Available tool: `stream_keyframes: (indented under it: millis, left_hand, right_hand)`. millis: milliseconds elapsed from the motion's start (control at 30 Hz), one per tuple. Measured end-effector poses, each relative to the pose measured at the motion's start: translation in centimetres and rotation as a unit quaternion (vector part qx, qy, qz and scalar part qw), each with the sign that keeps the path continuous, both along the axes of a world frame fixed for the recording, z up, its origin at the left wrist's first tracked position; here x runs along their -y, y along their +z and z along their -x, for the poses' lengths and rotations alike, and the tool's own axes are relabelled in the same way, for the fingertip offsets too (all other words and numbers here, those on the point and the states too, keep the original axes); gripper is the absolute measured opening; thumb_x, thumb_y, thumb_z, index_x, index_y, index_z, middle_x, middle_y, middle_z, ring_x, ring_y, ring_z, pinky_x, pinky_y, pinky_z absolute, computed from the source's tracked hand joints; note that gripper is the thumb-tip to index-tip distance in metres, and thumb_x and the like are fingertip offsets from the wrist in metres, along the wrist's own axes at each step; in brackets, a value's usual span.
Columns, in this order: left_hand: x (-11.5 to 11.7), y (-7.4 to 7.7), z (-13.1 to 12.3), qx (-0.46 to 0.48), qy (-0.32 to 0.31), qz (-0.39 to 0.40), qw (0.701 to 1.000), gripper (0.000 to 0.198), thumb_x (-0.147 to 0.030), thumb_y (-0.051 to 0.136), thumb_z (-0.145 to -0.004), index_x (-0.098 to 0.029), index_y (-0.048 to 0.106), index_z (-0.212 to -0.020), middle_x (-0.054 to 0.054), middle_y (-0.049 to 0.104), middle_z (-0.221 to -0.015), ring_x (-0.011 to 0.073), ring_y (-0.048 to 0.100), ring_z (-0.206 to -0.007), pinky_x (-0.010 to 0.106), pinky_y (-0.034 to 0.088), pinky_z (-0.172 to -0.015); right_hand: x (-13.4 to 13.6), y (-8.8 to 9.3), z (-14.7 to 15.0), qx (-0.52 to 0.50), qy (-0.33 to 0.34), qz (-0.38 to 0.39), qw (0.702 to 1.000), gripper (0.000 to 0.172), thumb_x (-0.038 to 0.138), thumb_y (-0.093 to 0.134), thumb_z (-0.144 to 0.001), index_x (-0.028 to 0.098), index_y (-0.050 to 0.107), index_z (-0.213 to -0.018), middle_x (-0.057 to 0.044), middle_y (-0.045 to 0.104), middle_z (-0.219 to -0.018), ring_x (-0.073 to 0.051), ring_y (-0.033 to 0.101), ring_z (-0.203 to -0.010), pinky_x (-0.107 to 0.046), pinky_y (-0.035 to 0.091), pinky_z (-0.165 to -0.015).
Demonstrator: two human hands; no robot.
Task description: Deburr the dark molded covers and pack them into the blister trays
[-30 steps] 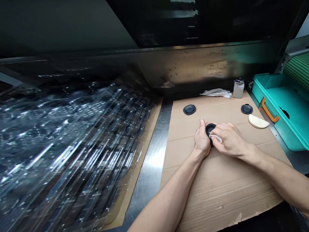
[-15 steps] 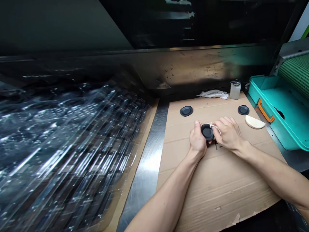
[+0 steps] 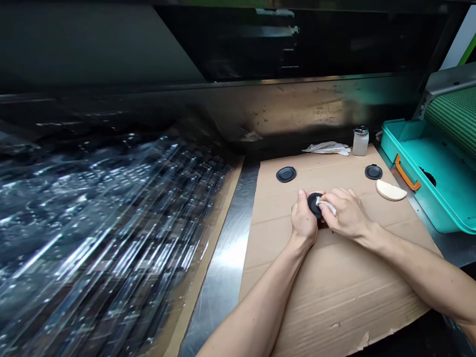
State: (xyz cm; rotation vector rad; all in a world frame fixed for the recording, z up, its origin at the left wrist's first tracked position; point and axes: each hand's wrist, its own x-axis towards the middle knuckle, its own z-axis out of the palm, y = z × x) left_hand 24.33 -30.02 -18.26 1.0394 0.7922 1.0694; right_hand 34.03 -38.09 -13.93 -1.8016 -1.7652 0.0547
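Observation:
My left hand [image 3: 304, 218] grips a small round black cap [image 3: 313, 204] just above the brown cardboard sheet [image 3: 334, 287]. My right hand [image 3: 344, 214] pinches a small white cloth [image 3: 324, 204] and presses it onto the cap's face. Both hands are closed and touch each other over the cap, which they largely cover. Two more black caps lie flat on the cardboard: one cap [image 3: 286, 174] at the far left, another cap [image 3: 373, 172] at the far right.
A pale half-round pad [image 3: 390, 190] lies right of the hands. A small dispenser bottle [image 3: 360, 141] and crumpled white cloth [image 3: 327, 148] sit at the back. A teal bin [image 3: 439, 173] with an orange handle stands right. Stacked clear plastic trays [image 3: 96, 233] fill the left.
The right hand's cloth has shifted from the cap's right edge back onto its face, a rubbing motion. The left hand keeps hold of the cap. The camera drifted slightly.

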Motion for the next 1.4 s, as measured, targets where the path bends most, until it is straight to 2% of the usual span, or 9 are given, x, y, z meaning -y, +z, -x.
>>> stream_keyframes:
  millis: [133,233,333,433,533,633,733,933,1400]
  left_hand:
    - [-0.8,-0.1,0.2,-0.017,-0.008,-0.016,1.0,0.061,-0.069,0.049,-0.096,-0.015,0.076,-0.087,0.008,0.076,-0.082,0.0179,0.071,-0.078,0.027,0.054,-0.075]
    - [-2.0,0.8,0.4,0.036,-0.015,0.054,0.998,0.06,-0.069,0.048,-0.096,-0.014,0.072,-0.089,0.005,0.071,-0.074,0.0148,0.065,-0.058,0.026,0.048,-0.054]
    - [-2.9,2.2,0.8,0.101,-0.061,0.154,0.981,0.06,-0.065,0.042,-0.101,-0.013,0.068,-0.092,0.006,0.068,-0.073,0.0138,0.061,-0.05,0.023,0.039,-0.043]
    - [-3.3,3.1,1.2,0.146,-0.103,0.212,0.961,0.062,-0.062,0.033,-0.105,-0.012,0.068,-0.096,0.009,0.07,-0.079,0.0134,0.062,-0.053,0.022,0.04,-0.044]
    - [-3.3,3.4,1.2,0.176,-0.123,0.221,0.951,0.059,-0.059,0.029,-0.106,-0.013,0.067,-0.102,0.013,0.074,-0.088,0.0144,0.064,-0.058,0.023,0.043,-0.05]
    - [-2.7,3.3,0.8,0.183,-0.128,0.218,0.95,0.053,-0.054,0.03,-0.107,-0.015,0.065,-0.106,0.015,0.076,-0.095,0.0162,0.067,-0.066,0.024,0.047,-0.056]
    - [-1.6,3.3,0.4,0.196,-0.152,0.228,0.942,0.049,-0.047,0.03,-0.109,-0.015,0.067,-0.11,0.013,0.076,-0.102,0.0183,0.072,-0.081,0.028,0.055,-0.07]
    - [-0.3,3.7,0.7,0.229,-0.176,0.248,0.924,0.044,-0.034,0.033,-0.11,-0.014,0.072,-0.105,0.011,0.075,-0.108,0.0205,0.07,-0.112,0.036,0.052,-0.107]
    - [-1.1,2.7,0.8,0.163,-0.128,0.199,0.958,0.029,-0.029,0.05,-0.105,-0.011,0.072,-0.097,0.013,0.079,-0.103,0.0224,0.074,-0.103,0.039,0.059,-0.097]
  right_hand:
    - [0.2,0.9,-0.1,-0.063,0.082,0.029,0.994,0.016,0.024,0.058,-0.096,0.019,0.072,-0.102,-0.007,0.074,-0.104,-0.02,0.065,-0.098,-0.032,0.044,-0.087]
    - [0.9,2.3,-2.1,-0.06,0.14,0.132,0.979,0.02,0.038,0.062,-0.097,0.023,0.075,-0.101,-0.004,0.074,-0.098,-0.02,0.066,-0.096,-0.032,0.046,-0.088]
    - [2.4,3.6,-6.2,0.044,-0.008,0.184,0.982,0.042,0.058,0.057,-0.098,0.025,0.073,-0.118,-0.011,0.072,-0.115,-0.029,0.063,-0.109,-0.041,0.047,-0.092]
    - [3.5,4.0,-10.9,0.154,-0.226,0.245,0.93,0.053,0.05,0.072,-0.087,0.019,0.066,-0.129,-0.021,0.066,-0.126,-0.04,0.061,-0.115,-0.051,0.047,-0.091]
    - [3.3,3.8,-12.6,0.135,-0.221,0.291,0.921,0.045,0.035,0.069,-0.087,0.019,0.064,-0.129,-0.019,0.067,-0.12,-0.037,0.065,-0.109,-0.048,0.049,-0.087]
    - [2.0,3.2,-9.8,0.056,-0.114,0.117,0.985,0.041,0.038,0.062,-0.093,0.02,0.062,-0.13,-0.016,0.067,-0.125,-0.032,0.063,-0.114,-0.044,0.049,-0.096]
    - [0.2,1.7,-4.5,-0.021,-0.04,-0.051,0.998,0.04,0.038,0.057,-0.099,0.019,0.062,-0.134,-0.014,0.067,-0.126,-0.028,0.06,-0.116,-0.042,0.049,-0.099]
    - [-2.0,-0.7,0.7,0.09,-0.05,-0.058,0.993,0.039,0.029,0.044,-0.106,0.017,0.066,-0.136,-0.018,0.062,-0.131,-0.03,0.051,-0.115,-0.045,0.046,-0.1]
    - [-1.4,-0.8,0.0,0.18,-0.035,0.0,0.983,0.04,0.019,0.047,-0.102,0.01,0.062,-0.139,-0.021,0.063,-0.128,-0.031,0.051,-0.108,-0.045,0.047,-0.096]
